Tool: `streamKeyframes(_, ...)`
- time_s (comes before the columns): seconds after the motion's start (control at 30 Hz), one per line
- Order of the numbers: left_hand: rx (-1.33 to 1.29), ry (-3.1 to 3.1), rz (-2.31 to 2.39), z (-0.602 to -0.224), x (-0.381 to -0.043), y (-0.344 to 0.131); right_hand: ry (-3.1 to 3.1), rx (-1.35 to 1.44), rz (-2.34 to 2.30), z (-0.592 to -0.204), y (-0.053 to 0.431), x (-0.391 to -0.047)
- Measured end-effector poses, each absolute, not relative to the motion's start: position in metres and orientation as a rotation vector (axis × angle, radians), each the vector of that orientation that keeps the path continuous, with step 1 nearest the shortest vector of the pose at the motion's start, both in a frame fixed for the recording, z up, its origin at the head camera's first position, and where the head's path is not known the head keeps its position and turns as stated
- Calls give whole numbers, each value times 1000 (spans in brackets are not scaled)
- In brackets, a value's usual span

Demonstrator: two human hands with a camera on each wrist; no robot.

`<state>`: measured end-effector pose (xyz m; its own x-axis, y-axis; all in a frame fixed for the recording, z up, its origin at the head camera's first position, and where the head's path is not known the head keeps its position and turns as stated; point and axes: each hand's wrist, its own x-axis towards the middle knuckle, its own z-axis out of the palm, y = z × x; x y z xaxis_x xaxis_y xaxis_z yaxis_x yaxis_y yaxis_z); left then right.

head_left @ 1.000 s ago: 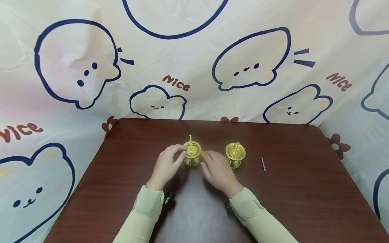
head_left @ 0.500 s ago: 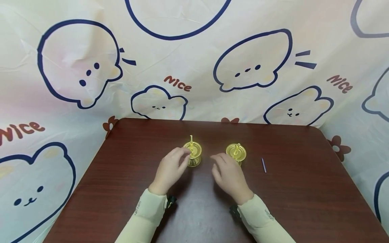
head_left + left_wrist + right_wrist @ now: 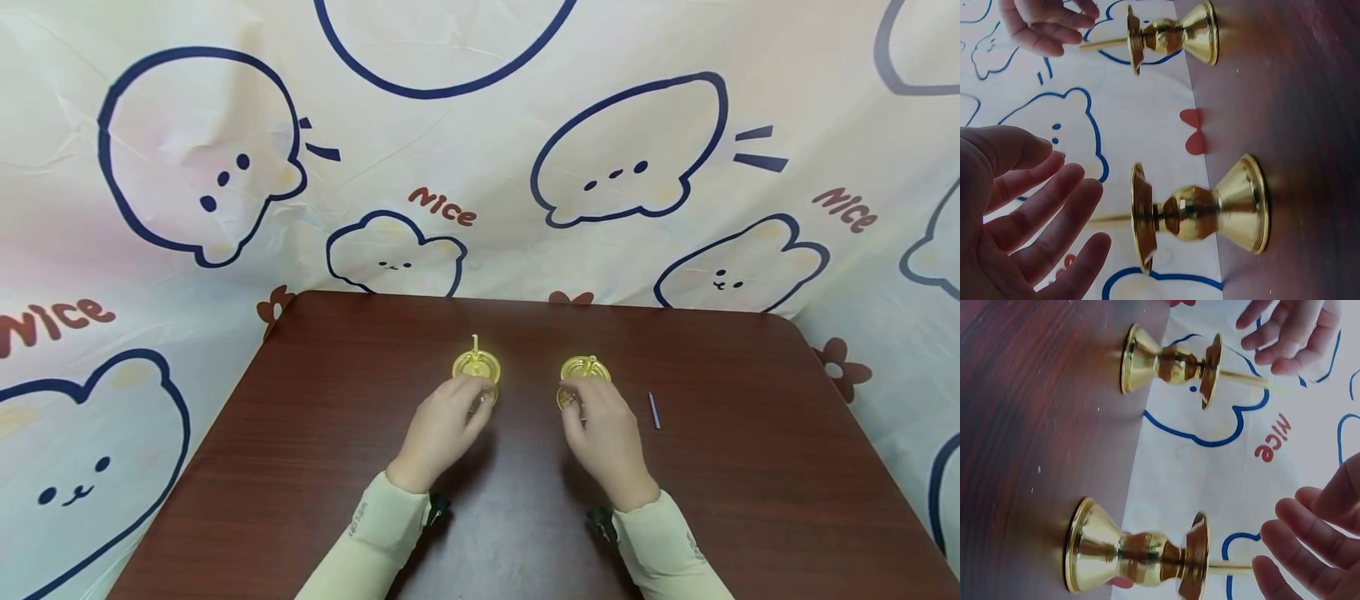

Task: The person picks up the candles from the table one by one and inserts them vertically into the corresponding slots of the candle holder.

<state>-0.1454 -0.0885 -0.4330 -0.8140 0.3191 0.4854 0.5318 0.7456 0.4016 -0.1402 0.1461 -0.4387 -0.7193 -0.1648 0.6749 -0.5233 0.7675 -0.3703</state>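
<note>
Two brass candlesticks stand upright on the table, each with a flared foot, a round drip dish and a thin yellowish stick rising from it. My left hand (image 3: 442,429) hovers in front of the left candlestick (image 3: 477,358), fingers loosely bent and holding nothing. In the left wrist view that candlestick (image 3: 1194,212) appears sideways, its stick (image 3: 1110,220) passing behind the fingers. My right hand (image 3: 607,433) is in front of the right candlestick (image 3: 587,367) and hides part of it. The right wrist view shows loosely bent, empty fingers beside the tip of this candlestick's stick (image 3: 1230,567).
A thin bluish-purple stick (image 3: 654,411) lies on the dark brown table (image 3: 360,367), right of the right candlestick. A pale cloth (image 3: 495,150) printed with bears hangs behind the table and along its sides.
The right hand has moved right, from beside the left candlestick to the right one. My left hand has shifted slightly right and toward me, off the left candlestick's dish.
</note>
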Motion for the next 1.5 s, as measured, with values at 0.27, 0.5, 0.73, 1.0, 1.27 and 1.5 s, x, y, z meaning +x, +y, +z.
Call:
streamKeyframes(0.27, -724, -2561, -762, -433, -142, -70, -2273, 387, 789, -438, 162, -140)
streamKeyframes(0.5, -808, -2568, -695, -431, -144, -53, -2294, 267, 833, -438, 177, -143)
streamKeyframes(0.73, -857, -2582, -604, -433, -149, -38, -2366, 184, 873, -440, 190, -147)
streamKeyframes(1.0, -878, -2626, -448, -439, -153, -24, -2512, 21, 946, -444, 208, -154)
streamKeyframes(1.27, -884, -2765, -336, -443, -152, -15, -2651, -67, 961, -448, 220, -157)
streamKeyframes(1.5, -868, -2867, -232, -451, -149, -9, -2768, -128, 918, -448, 233, -159)
